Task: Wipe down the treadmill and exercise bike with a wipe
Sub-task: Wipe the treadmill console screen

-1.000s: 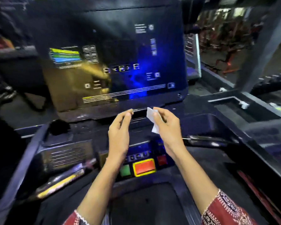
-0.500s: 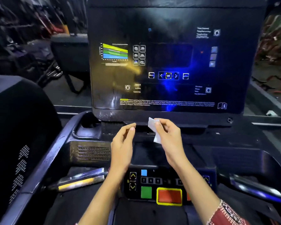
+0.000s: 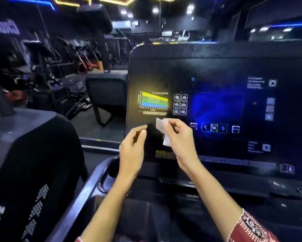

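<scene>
While our right hand [image 3: 180,137] pinches the wipe [image 3: 159,126], our loosely curled, empty left hand [image 3: 132,151] should spread it before wiping the console [image 3: 216,70].

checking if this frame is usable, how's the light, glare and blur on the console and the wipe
Head view: dim room with neon strips overhead; a blue glare patch sits on the console, whose small labels are smeared by blur; the wipe pinched by the right hand is bright, soft-edged, yet readable.
</scene>
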The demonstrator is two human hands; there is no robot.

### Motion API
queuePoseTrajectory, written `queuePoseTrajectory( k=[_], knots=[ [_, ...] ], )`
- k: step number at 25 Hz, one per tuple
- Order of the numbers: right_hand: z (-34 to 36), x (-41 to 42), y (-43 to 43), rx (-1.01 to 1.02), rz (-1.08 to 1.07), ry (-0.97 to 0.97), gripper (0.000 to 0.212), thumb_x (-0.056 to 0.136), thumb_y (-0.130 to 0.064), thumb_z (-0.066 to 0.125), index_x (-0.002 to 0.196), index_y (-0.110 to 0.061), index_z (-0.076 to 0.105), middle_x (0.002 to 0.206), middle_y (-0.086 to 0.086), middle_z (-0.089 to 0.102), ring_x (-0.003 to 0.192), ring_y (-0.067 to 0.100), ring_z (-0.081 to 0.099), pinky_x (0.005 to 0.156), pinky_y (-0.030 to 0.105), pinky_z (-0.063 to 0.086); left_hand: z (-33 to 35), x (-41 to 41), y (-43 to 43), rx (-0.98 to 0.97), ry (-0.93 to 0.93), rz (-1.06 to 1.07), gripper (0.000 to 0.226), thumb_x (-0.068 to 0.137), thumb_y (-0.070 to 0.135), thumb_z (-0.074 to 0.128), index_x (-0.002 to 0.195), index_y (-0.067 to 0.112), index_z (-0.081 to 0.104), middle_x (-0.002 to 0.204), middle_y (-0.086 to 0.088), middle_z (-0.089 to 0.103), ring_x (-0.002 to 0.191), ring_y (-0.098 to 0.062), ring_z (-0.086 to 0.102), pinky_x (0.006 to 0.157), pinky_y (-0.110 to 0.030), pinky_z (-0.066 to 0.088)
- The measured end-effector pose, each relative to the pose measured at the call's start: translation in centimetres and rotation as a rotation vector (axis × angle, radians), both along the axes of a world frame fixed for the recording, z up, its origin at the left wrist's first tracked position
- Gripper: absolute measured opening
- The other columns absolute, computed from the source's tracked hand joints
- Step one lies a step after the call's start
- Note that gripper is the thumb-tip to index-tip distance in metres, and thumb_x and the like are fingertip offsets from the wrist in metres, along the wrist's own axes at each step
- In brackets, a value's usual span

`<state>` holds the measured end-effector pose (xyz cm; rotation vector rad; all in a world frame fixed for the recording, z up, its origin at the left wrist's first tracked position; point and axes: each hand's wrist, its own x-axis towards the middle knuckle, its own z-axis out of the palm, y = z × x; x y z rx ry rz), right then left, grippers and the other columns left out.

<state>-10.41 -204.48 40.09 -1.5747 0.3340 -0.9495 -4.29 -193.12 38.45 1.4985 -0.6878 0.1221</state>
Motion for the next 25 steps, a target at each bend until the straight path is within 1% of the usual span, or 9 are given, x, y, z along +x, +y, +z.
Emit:
queuePoseTrajectory(
  k=[3, 5, 8, 12, 15, 17, 21, 23, 25],
  knots=[
    [5.8, 5.0, -1.2, -0.102, -0.075, -0.148, 0.011, 0.094, -0.012, 0.056, 0.092, -0.016, 0.066, 0.09, -0.004, 0.069, 0.082, 0.005, 0.062, 0.078, 0.021, 0.048, 4.7, 5.4, -0.7, 0.079, -0.341, 0.077, 0.025, 0.093, 0.023, 0.052, 0.112, 0.013, 0.066, 0.112, 0.0, 0.066, 0.104, 0.002, 0.056, 0.094, -0.009, 0.037],
    [9.6, 8.7, -1.9, -0.241, -0.179, -0.256, 0.01, 0.094, -0.017, 0.055, 0.093, -0.015, 0.066, 0.089, -0.001, 0.071, 0.072, 0.01, 0.062, 0.072, 0.025, 0.049, 7.4, 9.7, -1.4, 0.239, -0.716, 0.218, 0.041, 0.093, 0.026, 0.046, 0.12, 0.0, 0.061, 0.125, -0.015, 0.06, 0.121, -0.023, 0.053, 0.108, -0.027, 0.032],
    [13.8, 13.7, -3.2, -0.61, -0.389, -0.342, 0.017, 0.096, -0.014, 0.052, 0.102, -0.004, 0.065, 0.096, 0.009, 0.068, 0.085, 0.022, 0.063, 0.084, 0.031, 0.048, 10.8, 16.0, -2.6, 0.419, -1.006, 0.335, 0.052, 0.093, 0.028, 0.038, 0.13, -0.005, 0.052, 0.137, -0.022, 0.05, 0.127, -0.039, 0.047, 0.109, -0.044, 0.028],
    [11.2, 17.1, -5.2, -1.27, -0.502, 0.055, 0.046, 0.1, -0.021, 0.034, 0.136, 0.004, 0.047, 0.142, 0.02, 0.046, 0.135, 0.034, 0.037, 0.113, 0.034, 0.018, 11.9, 20.0, -3.7, 0.45, -1.006, 0.248, 0.058, 0.096, 0.033, 0.03, 0.143, 0.0, 0.036, 0.15, -0.017, 0.034, 0.14, -0.029, 0.029, 0.115, -0.038, 0.017],
    [9.5, 17.8, -4.6, -1.48, -0.567, 0.199, 0.051, 0.097, -0.023, 0.03, 0.142, -0.004, 0.041, 0.151, 0.011, 0.036, 0.14, 0.024, 0.032, 0.114, 0.039, 0.02, 11.4, 21.7, -4.5, 0.398, -1.028, 0.155, 0.058, 0.097, 0.032, 0.028, 0.146, 0.001, 0.029, 0.153, -0.013, 0.027, 0.142, -0.021, 0.02, 0.118, -0.03, 0.009],
    [11.9, 18.0, -5.2, -1.503, -0.63, 0.271, 0.052, 0.097, -0.027, 0.027, 0.144, -0.01, 0.04, 0.153, 0.006, 0.034, 0.14, 0.022, 0.033, 0.113, 0.044, 0.024, 11.7, 22.5, -5.2, 0.331, -0.983, 0.107, 0.058, 0.097, 0.032, 0.029, 0.147, 0.002, 0.028, 0.154, -0.011, 0.024, 0.143, -0.019, 0.018, 0.117, -0.024, 0.005],
    [11.9, 15.4, -7.5, -1.2, -0.896, 0.379, 0.055, 0.098, -0.022, 0.02, 0.151, -0.007, 0.022, 0.159, 0.009, 0.017, 0.146, 0.026, 0.016, 0.116, 0.044, 0.016, 11.4, 22.3, -6.1, 0.241, -0.956, 0.03, 0.056, 0.098, 0.03, 0.031, 0.148, 0.005, 0.027, 0.154, -0.008, 0.025, 0.143, -0.013, 0.016, 0.117, -0.018, 0.002],
    [9.6, 15.6, -5.8, -1.19, -0.831, 0.361, 0.054, 0.099, -0.023, 0.019, 0.15, -0.005, 0.023, 0.158, 0.009, 0.019, 0.146, 0.026, 0.017, 0.117, 0.041, 0.013, 11.2, 22.3, -6.4, 0.214, -0.949, 0.012, 0.055, 0.098, 0.028, 0.03, 0.148, 0.004, 0.026, 0.154, -0.008, 0.025, 0.143, -0.013, 0.016, 0.117, -0.018, 0.002],
    [10.1, 17.3, -4.6, -1.342, -0.674, 0.285, 0.051, 0.099, -0.024, 0.026, 0.146, -0.007, 0.035, 0.154, 0.008, 0.031, 0.143, 0.024, 0.027, 0.115, 0.038, 0.015, 11.3, 22.6, -6.6, 0.198, -0.971, 0.017, 0.055, 0.098, 0.028, 0.031, 0.147, 0.003, 0.027, 0.153, -0.008, 0.025, 0.142, -0.013, 0.017, 0.117, -0.019, 0.004]
  ],
)
